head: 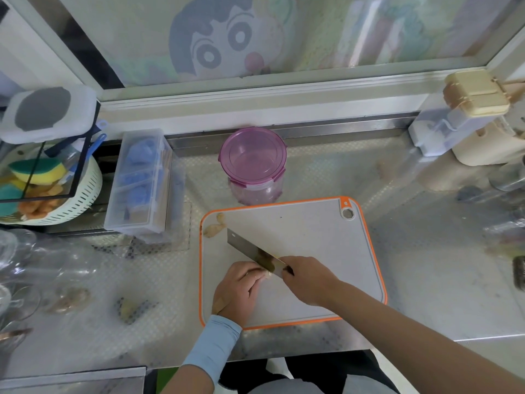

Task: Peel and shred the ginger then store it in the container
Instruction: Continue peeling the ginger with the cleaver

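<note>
On the grey cutting board with an orange rim, my left hand grips a pale ginger piece, mostly hidden under its fingers. My right hand holds the handle of a cleaver; the blade slants up and left, and its lower part lies against the ginger. More pale ginger pieces lie at the board's far left corner. Behind the board stands a clear round container with a purple lid clipped on.
A clear plastic box with blue contents stands left of the board. A white colander with sponges sits at far left. Ginger scraps lie on the steel counter at left. Glassware is at both sides.
</note>
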A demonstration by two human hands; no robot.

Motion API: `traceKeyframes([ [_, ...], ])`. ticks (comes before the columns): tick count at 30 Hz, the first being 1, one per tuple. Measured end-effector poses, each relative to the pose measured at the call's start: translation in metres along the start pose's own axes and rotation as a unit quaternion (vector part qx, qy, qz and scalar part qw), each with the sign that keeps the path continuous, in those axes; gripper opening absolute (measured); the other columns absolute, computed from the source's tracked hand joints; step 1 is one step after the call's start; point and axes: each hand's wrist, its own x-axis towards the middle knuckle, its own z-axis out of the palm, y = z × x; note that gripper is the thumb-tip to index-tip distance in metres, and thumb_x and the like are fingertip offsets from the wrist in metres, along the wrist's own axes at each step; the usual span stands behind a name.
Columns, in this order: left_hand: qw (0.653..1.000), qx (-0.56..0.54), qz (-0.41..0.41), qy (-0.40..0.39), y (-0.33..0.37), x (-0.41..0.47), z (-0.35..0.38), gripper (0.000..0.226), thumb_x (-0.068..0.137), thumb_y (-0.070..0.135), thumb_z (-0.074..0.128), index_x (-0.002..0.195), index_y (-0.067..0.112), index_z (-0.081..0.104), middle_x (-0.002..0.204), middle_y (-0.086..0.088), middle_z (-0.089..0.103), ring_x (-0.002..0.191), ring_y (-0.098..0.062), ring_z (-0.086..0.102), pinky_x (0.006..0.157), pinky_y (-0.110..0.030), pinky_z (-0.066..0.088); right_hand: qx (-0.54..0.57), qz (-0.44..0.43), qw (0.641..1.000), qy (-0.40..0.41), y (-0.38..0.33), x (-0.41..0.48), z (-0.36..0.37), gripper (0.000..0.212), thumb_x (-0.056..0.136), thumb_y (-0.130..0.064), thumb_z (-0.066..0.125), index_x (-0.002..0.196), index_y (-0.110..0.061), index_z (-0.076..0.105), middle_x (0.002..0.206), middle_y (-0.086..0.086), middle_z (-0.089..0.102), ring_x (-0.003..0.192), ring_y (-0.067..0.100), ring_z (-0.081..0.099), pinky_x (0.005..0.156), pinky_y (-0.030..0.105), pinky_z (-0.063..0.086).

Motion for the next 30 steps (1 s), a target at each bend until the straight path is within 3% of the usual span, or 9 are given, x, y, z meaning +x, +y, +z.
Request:
traceKeyframes([
  [4, 1.0, 0.003, -0.007, -0.003, 0.0, 0.0, 0.001, 0.008, 0.083, 0.016, 0.073, 0.09, 0.016, 0.076, 0.097, 0.003, 0.067, 0.092, -0.012, 0.058, 0.078, -0.008, 0.04, 0.021, -0.007, 1.0, 0.02, 0.0, -0.006, 0.004, 0.023, 0.102, -0.025, 0.034, 0.117, -0.036, 0.047, 0.073, -0.001, 0.058, 0.059, 0.019, 0.051, 0.054, 0.035, 0.041],
  [8, 1.0, 0.003, -0.009, -0.003, 0.002, 0.002, -0.002, 0.006, 0.083, 0.015, 0.073, 0.088, 0.017, 0.076, 0.095, 0.004, 0.067, 0.091, -0.011, 0.057, 0.078, -0.006, 0.038, 0.028, 0.006, 0.999, 0.013, -0.002, -0.008, 0.002, 0.02, 0.1, -0.023, 0.035, 0.09, -0.031, 0.05, 0.072, -0.001, 0.057, 0.06, 0.018, 0.048, 0.056, 0.034, 0.039],
  [10, 1.0, 0.005, -0.009, -0.001, 0.003, 0.003, -0.003, 0.006, 0.083, 0.015, 0.073, 0.088, 0.016, 0.076, 0.094, 0.004, 0.067, 0.09, -0.011, 0.057, 0.078, -0.005, 0.036, 0.045, 0.025, 0.999, -0.002, -0.004, -0.007, -0.003, 0.024, 0.099, -0.023, 0.037, 0.075, -0.022, 0.043, 0.068, -0.001, 0.05, 0.061, 0.018, 0.042, 0.057, 0.033, 0.034],
  [15, 1.0, 0.004, -0.009, -0.003, 0.003, 0.002, -0.002, 0.007, 0.083, 0.018, 0.073, 0.089, 0.016, 0.077, 0.095, 0.003, 0.067, 0.089, -0.011, 0.058, 0.077, -0.008, 0.042, 0.073, 0.047, 0.996, -0.029, -0.007, -0.01, -0.017, 0.027, 0.099, -0.027, 0.04, 0.081, -0.011, 0.052, 0.07, 0.001, 0.049, 0.062, 0.017, 0.042, 0.059, 0.03, 0.034],
  [19, 1.0, -0.008, -0.009, 0.01, 0.002, 0.002, -0.002, 0.019, 0.089, 0.028, 0.061, 0.088, 0.018, 0.077, 0.094, 0.005, 0.067, 0.09, -0.011, 0.059, 0.078, -0.007, 0.041, 0.012, 0.013, 1.0, 0.007, -0.011, -0.027, -0.018, 0.027, 0.1, -0.028, 0.037, 0.075, -0.029, 0.045, 0.069, -0.004, 0.052, 0.062, 0.017, 0.049, 0.055, 0.028, 0.035],
  [21, 0.999, -0.014, -0.001, 0.028, 0.002, 0.003, -0.002, 0.02, 0.089, 0.028, 0.059, 0.087, 0.018, 0.077, 0.093, 0.004, 0.067, 0.091, -0.011, 0.059, 0.078, -0.009, 0.042, -0.061, -0.006, 0.998, 0.031, -0.012, -0.039, -0.011, 0.023, 0.1, -0.029, 0.034, 0.092, -0.037, 0.053, 0.076, -0.002, 0.056, 0.072, 0.024, 0.056, 0.059, 0.031, 0.04],
  [22, 0.999, -0.012, 0.005, 0.036, 0.002, 0.003, -0.001, 0.019, 0.088, 0.026, 0.06, 0.086, 0.018, 0.077, 0.092, 0.003, 0.068, 0.092, -0.012, 0.059, 0.079, -0.011, 0.042, -0.091, -0.016, 0.995, 0.043, -0.013, -0.044, -0.006, 0.03, 0.101, -0.03, 0.032, 0.114, -0.043, 0.056, 0.082, 0.001, 0.06, 0.077, 0.027, 0.058, 0.063, 0.032, 0.044],
  [24, 0.999, -0.009, 0.015, 0.045, 0.001, 0.002, 0.0, 0.018, 0.088, 0.025, 0.06, 0.086, 0.017, 0.077, 0.093, 0.002, 0.069, 0.094, -0.014, 0.059, 0.079, -0.014, 0.043, -0.119, -0.022, 0.99, 0.066, -0.014, -0.053, 0.003, 0.038, 0.103, -0.031, 0.031, 0.136, -0.042, 0.045, 0.094, 0.004, 0.066, 0.086, 0.029, 0.062, 0.072, 0.035, 0.051],
  [30, 0.998, 0.002, 0.025, 0.061, -0.002, -0.001, 0.003, 0.019, 0.088, 0.022, 0.059, 0.085, 0.014, 0.076, 0.092, -0.002, 0.07, 0.093, -0.018, 0.059, 0.077, -0.016, 0.045, -0.113, -0.001, 0.99, 0.086, -0.013, -0.059, 0.021, 0.039, 0.103, -0.029, 0.031, 0.14, -0.04, 0.037, 0.093, 0.001, 0.066, 0.086, 0.027, 0.062, 0.071, 0.036, 0.048],
])
